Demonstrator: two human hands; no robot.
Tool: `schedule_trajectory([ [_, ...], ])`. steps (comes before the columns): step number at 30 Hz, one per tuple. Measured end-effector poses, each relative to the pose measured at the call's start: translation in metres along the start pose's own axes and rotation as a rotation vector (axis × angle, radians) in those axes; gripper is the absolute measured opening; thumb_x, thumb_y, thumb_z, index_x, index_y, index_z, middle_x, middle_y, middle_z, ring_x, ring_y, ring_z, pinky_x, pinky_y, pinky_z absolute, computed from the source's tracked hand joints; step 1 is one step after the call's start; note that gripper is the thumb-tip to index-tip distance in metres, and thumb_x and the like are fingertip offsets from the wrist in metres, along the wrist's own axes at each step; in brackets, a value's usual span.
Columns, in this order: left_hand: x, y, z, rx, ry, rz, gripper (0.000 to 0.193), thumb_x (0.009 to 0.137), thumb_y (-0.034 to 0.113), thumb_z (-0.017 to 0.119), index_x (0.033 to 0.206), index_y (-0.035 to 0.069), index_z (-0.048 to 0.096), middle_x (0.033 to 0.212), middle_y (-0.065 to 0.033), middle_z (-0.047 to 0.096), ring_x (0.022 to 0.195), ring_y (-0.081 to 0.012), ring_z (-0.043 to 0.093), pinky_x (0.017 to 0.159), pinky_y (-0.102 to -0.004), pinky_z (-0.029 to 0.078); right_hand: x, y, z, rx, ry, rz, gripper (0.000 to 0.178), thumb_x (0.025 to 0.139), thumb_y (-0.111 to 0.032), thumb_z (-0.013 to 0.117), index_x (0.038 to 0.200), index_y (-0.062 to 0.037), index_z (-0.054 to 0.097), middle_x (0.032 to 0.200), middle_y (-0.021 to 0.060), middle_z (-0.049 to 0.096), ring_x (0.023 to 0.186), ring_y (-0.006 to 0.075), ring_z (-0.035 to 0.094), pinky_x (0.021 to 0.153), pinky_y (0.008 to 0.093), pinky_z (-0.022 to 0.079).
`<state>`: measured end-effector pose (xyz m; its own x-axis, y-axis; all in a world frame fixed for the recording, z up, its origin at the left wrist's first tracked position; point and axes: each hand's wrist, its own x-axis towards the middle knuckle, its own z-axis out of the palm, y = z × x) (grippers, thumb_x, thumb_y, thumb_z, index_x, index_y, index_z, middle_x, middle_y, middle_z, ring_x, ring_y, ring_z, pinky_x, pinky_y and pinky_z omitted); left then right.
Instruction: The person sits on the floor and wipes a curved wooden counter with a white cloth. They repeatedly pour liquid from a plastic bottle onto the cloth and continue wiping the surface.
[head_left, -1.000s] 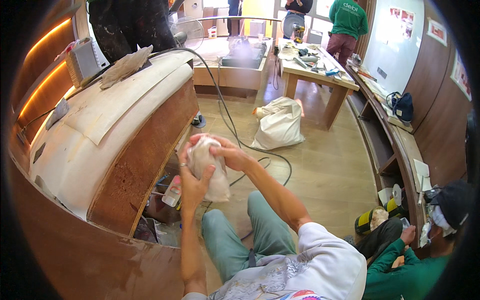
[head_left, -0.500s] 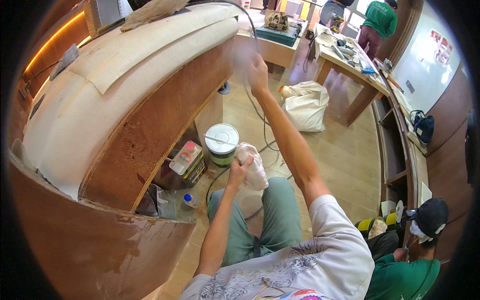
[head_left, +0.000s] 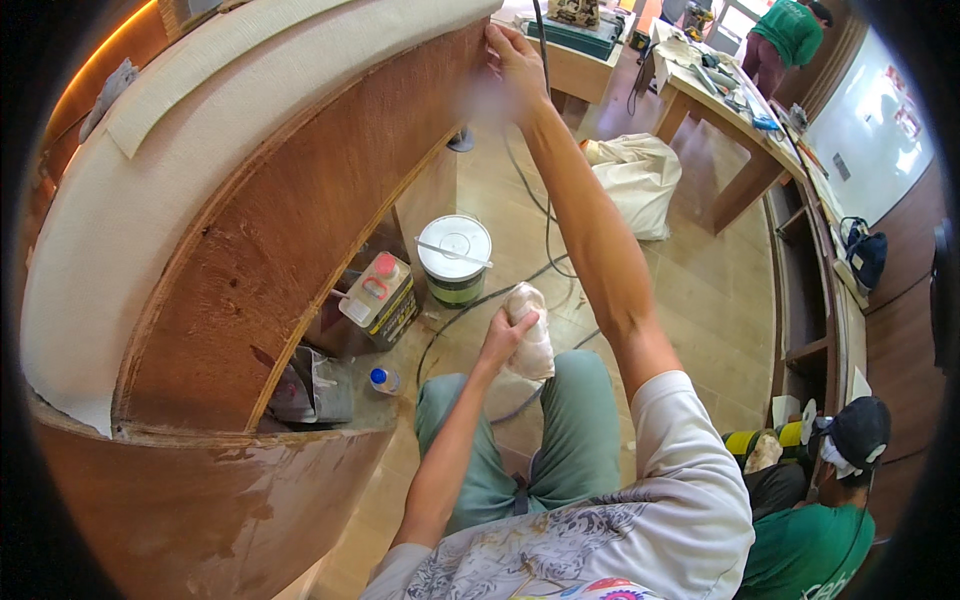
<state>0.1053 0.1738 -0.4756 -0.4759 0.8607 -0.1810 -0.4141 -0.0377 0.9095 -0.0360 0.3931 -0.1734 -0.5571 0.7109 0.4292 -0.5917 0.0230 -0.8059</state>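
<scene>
A bunched off-white cloth (head_left: 532, 335) sits in my left hand (head_left: 508, 342), fingers wrapped round it above my knees. Up ahead, my right arm stretches to the far end of a curved brown wooden panel (head_left: 300, 185). My right hand (head_left: 522, 75) is there with bent fingers against the panel's end, just under the cream covering (head_left: 180, 150). A blur hides part of those fingers and whatever they pinch. The covering runs along the panel's upper edge, with a loose strip (head_left: 215, 75) lying over it.
Below the panel stand a lidded white bucket (head_left: 455, 240) with a stick across it, a canister (head_left: 385, 300) and a small blue-capped bottle (head_left: 384, 380). A cable (head_left: 450, 330) crosses the floor. A person (head_left: 810, 540) crouches at right; a white sack (head_left: 640, 180) lies ahead.
My view has shifted toward the panel. My right hand, blurred before, now rests at the panel's far end. My left hand still holds the cloth.
</scene>
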Motion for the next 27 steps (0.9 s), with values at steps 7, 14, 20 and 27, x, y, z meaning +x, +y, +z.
schedule_trajectory([
  [7, 0.001, 0.009, 0.011, 0.0, -0.061, -0.004, 0.04, 0.088, 0.024, 0.075, 0.115, -0.003, 0.063, 0.103, -0.009, 0.068, 0.089, -0.0166, 0.065, 0.079, -0.03, 0.053, 0.008, -0.005, -0.008, -0.066, 0.047, -0.059, 0.025, 0.097, -0.024, 0.065, 0.107, -0.0017, 0.065, 0.088, 0.0007, 0.065, 0.077, 0.0068, 0.061, 0.061, 0.0211, 0.045],
  [14, -0.013, 0.017, 0.0, 0.165, 0.033, 0.124, 0.036, 0.088, 0.022, 0.076, 0.112, -0.003, 0.066, 0.102, -0.0104, 0.07, 0.091, -0.0171, 0.065, 0.081, -0.0305, 0.051, -0.077, -0.008, -0.026, 0.073, 0.082, -0.062, 0.024, 0.099, -0.029, 0.061, 0.109, -0.0067, 0.061, 0.097, 0.005, 0.067, 0.083, 0.0129, 0.061, 0.079, 0.0283, 0.049],
  [20, -0.026, 0.027, -0.002, 0.264, 0.148, 0.234, 0.036, 0.088, 0.021, 0.075, 0.111, -0.006, 0.067, 0.104, -0.0138, 0.071, 0.093, -0.0187, 0.066, 0.081, -0.0318, 0.051, -0.107, 0.026, -0.084, 0.155, 0.125, -0.033, 0.027, 0.1, -0.033, 0.057, 0.1, -0.0056, 0.058, 0.092, 0.0074, 0.066, 0.079, 0.0141, 0.061, 0.075, 0.0299, 0.049],
  [27, -0.059, 0.051, -0.004, 0.261, 0.205, 0.207, 0.036, 0.09, 0.019, 0.073, 0.118, -0.001, 0.064, 0.11, -0.009, 0.069, 0.097, -0.0152, 0.065, 0.085, -0.0301, 0.052, -0.11, 0.019, -0.087, -0.334, 0.029, -0.199, 0.018, 0.098, -0.022, 0.063, 0.099, -0.0045, 0.059, 0.083, 0.0027, 0.062, 0.073, 0.0088, 0.056, 0.065, 0.0245, 0.045],
])
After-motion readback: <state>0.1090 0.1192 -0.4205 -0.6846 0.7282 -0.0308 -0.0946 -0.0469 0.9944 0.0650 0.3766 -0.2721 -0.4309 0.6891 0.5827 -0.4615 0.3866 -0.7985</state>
